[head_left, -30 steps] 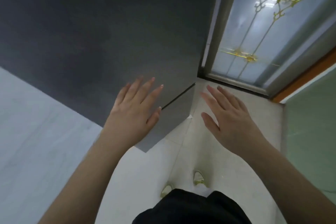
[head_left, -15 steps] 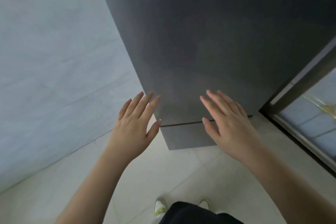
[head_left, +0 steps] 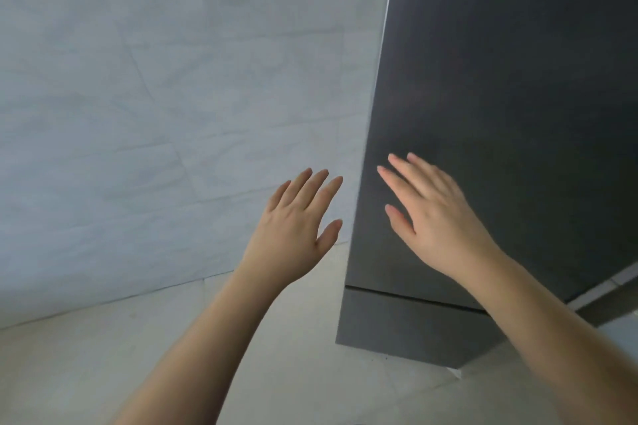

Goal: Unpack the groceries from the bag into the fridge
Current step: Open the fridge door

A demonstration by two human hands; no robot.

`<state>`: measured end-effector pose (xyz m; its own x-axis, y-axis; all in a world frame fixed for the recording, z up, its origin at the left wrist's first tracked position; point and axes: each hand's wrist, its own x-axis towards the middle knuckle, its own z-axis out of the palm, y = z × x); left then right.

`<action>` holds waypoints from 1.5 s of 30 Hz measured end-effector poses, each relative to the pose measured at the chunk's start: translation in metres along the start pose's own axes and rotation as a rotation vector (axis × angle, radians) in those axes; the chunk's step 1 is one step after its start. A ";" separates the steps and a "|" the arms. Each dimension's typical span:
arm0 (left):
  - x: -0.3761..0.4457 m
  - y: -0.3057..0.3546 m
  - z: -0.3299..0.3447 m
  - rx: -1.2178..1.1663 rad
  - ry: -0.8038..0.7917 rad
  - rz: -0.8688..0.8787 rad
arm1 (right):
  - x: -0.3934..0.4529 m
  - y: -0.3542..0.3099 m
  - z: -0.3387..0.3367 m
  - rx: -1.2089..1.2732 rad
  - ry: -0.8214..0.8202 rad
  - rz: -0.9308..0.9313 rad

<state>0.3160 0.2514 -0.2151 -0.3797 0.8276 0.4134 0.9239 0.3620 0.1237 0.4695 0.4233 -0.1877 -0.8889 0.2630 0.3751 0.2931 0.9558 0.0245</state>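
Both grips released: left hand and right hand spread flat, empty, before the fridge.

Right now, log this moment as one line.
stage: facing fridge, shut | left hand: open, empty | right hand: open, empty | bag: not in view

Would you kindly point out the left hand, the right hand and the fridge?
left hand [head_left: 293,235], head view, back of the hand.
right hand [head_left: 438,217], head view, back of the hand.
fridge [head_left: 518,79], head view, dark front panel.
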 end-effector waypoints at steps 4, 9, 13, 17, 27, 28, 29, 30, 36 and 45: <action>0.019 -0.009 -0.009 -0.069 0.049 0.009 | 0.041 -0.002 -0.029 -0.135 0.108 -0.053; 0.056 -0.010 -0.014 -0.188 0.073 -0.043 | 0.090 -0.004 -0.060 -0.298 0.182 -0.106; 0.083 -0.003 -0.018 -0.329 0.076 -0.064 | 0.124 -0.004 -0.087 -0.418 0.250 -0.111; 0.104 0.005 -0.016 -0.427 0.072 -0.106 | 0.148 0.003 -0.095 -0.580 0.200 -0.181; 0.135 0.009 0.017 -0.538 -0.173 -0.253 | 0.175 0.024 -0.117 -0.915 -0.042 -0.246; 0.140 0.010 0.018 -0.556 -0.175 -0.242 | 0.179 0.025 -0.117 -0.930 -0.057 -0.258; 0.145 0.012 0.020 -0.574 -0.169 -0.235 | 0.184 0.025 -0.118 -0.937 -0.058 -0.271; 0.150 0.014 0.020 -0.593 -0.157 -0.238 | 0.187 0.026 -0.118 -0.943 -0.054 -0.288; 0.178 0.025 0.018 -0.456 -0.094 -0.357 | 0.196 0.026 -0.121 -0.980 -0.057 -0.360; 0.175 0.024 0.013 -0.370 -0.089 -0.340 | 0.195 0.014 -0.126 -0.904 -0.041 -0.326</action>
<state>0.2710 0.4107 -0.1514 -0.6492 0.7287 0.2180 0.6965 0.4545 0.5553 0.3442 0.4717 0.0028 -0.9812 0.0231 0.1916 0.1751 0.5240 0.8335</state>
